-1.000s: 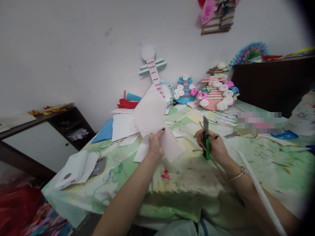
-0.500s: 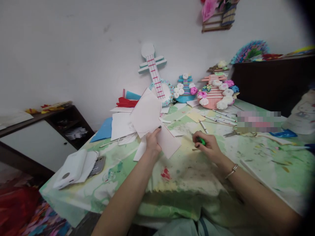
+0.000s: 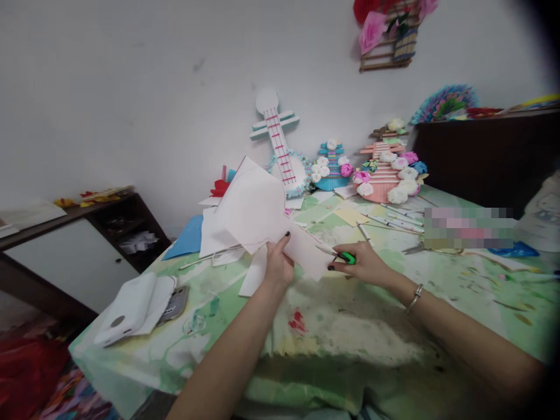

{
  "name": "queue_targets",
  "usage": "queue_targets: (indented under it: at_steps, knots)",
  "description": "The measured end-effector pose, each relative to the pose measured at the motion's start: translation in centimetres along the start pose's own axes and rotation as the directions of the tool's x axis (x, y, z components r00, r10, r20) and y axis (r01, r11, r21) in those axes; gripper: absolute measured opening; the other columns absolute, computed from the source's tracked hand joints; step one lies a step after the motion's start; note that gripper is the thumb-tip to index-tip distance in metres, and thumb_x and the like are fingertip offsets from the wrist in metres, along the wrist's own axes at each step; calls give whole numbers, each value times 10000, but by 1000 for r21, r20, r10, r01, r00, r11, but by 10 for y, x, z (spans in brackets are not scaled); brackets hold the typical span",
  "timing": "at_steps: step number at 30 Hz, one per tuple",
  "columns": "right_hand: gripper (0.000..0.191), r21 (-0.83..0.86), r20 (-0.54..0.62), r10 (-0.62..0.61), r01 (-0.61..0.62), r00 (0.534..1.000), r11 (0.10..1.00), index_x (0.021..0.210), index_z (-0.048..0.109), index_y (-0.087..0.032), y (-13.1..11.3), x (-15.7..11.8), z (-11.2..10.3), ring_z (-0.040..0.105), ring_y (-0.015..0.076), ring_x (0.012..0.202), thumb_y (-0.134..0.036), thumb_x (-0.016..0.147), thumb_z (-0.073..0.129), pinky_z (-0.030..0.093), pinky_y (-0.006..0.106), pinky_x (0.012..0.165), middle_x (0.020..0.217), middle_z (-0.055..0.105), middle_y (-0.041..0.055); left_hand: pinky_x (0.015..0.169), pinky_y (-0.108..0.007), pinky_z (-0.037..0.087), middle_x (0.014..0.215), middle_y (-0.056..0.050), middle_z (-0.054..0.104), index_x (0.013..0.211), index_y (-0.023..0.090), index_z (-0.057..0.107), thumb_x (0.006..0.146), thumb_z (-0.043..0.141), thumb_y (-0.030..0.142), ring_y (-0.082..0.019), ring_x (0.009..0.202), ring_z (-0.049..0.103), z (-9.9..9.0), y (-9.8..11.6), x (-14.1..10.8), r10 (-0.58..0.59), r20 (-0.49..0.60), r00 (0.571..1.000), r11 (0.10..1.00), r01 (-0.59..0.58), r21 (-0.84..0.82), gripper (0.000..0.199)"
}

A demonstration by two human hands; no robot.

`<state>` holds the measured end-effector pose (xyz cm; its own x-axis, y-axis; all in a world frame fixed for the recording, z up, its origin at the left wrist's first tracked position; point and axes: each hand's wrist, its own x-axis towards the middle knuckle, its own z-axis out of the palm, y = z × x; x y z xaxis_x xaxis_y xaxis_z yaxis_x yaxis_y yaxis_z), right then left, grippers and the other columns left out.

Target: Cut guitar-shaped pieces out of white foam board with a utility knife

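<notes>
My left hand point(image 3: 279, 263) grips a stiff white board point(image 3: 256, 201) by its lower middle, thumb on top, and holds it up above the table. The board has a broad upper part, a narrower lower right part and a faint drawn line. In my right hand point(image 3: 365, 263) is a craft knife point(image 3: 347, 257) with a green handle, fingers closed around it. Its pale blade points left and lies at the right edge of the board's lower part. I cannot tell whether the blade is in the board.
A paint-stained green cloth covers the table point(image 3: 350, 338). At the left lie a white device point(image 3: 131, 309) and a grey phone point(image 3: 174, 303). Several markers point(image 3: 394, 220) and scissors point(image 3: 422, 249) lie at the right. Decorated lute models point(image 3: 280, 146) lean on the wall.
My right hand has brought the craft knife leftward to the board's edge. The board has tilted a little with my left hand. The whole view has shifted slightly.
</notes>
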<state>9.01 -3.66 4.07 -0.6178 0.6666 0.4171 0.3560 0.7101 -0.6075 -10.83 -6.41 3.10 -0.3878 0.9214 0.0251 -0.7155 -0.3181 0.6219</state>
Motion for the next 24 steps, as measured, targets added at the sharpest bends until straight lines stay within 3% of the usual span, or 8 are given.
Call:
queue_targets:
  at_steps: [4, 7, 10, 12, 15, 17, 20, 24]
  knots:
    - [263, 88, -113, 100, -90, 989, 992, 693, 601, -156, 4, 7, -4, 392, 97, 567, -410, 761, 618, 313, 226, 536, 590, 462, -37, 768, -281, 513, 893, 19, 635, 869, 216, 479, 638, 712, 154, -116, 806, 616, 0, -3, -7, -123, 50, 991, 991, 120, 53, 334]
    - [258, 109, -194, 172, -153, 966, 982, 659, 528, -164, 13, 13, -19, 367, 90, 544, -395, 751, 596, 301, 225, 521, 570, 428, -45, 698, -312, 517, 851, 10, 612, 898, 206, 495, 650, 710, 198, -130, 741, 607, -2, -2, -20, -304, 146, 941, 912, 243, 331, 329]
    - [234, 115, -196, 230, -211, 953, 971, 643, 500, -169, 25, 18, -36, 356, 80, 503, -362, 701, 618, 289, 221, 489, 543, 418, -55, 537, -244, 433, 737, 0, 588, 896, 164, 585, 677, 672, 215, -112, 594, 546, 1, 4, -42, -599, 190, 778, 514, 191, 836, 241]
    - [214, 128, -165, 265, -246, 950, 961, 651, 513, -165, 33, 21, -45, 366, 78, 480, -347, 669, 624, 289, 218, 462, 540, 434, -54, 517, -230, 379, 647, 10, 561, 821, 150, 633, 711, 630, 214, -95, 548, 486, 11, 11, -57, -608, 293, 738, 332, -99, 938, 128]
    - [196, 155, -111, 313, -295, 943, 943, 677, 542, -156, 42, 27, -52, 380, 76, 440, -333, 638, 616, 287, 214, 415, 533, 448, -54, 646, -263, 417, 726, -17, 610, 791, 158, 637, 773, 568, 204, -129, 674, 528, 34, 22, -62, -302, 572, 763, 81, -577, 813, 85]
    - [183, 169, -81, 335, -318, 939, 933, 670, 545, -154, 46, 30, -52, 382, 71, 417, -310, 610, 621, 284, 210, 393, 525, 447, -57, 783, -312, 425, 880, -66, 628, 895, 152, 627, 827, 529, 234, -193, 878, 540, 50, 28, -50, -152, 737, 658, -225, -749, 623, 145]
    - [176, 193, -83, 352, -332, 932, 924, 653, 516, -164, 46, 33, -50, 380, 63, 404, -298, 597, 615, 273, 201, 376, 525, 418, -69, 911, -395, 386, 1071, -147, 594, 1030, 112, 587, 814, 571, 269, -288, 1099, 461, 66, 30, -19, -204, 803, 560, -588, -726, 357, 267]
    - [214, 233, -122, 339, -305, 933, 923, 657, 461, -182, 44, 32, -48, 361, 56, 415, -332, 626, 611, 262, 194, 379, 534, 369, -84, 873, -460, 384, 1026, -162, 603, 1044, 100, 560, 796, 599, 286, -320, 1043, 497, 74, 28, 9, -311, 741, 595, -761, -624, 181, 313]
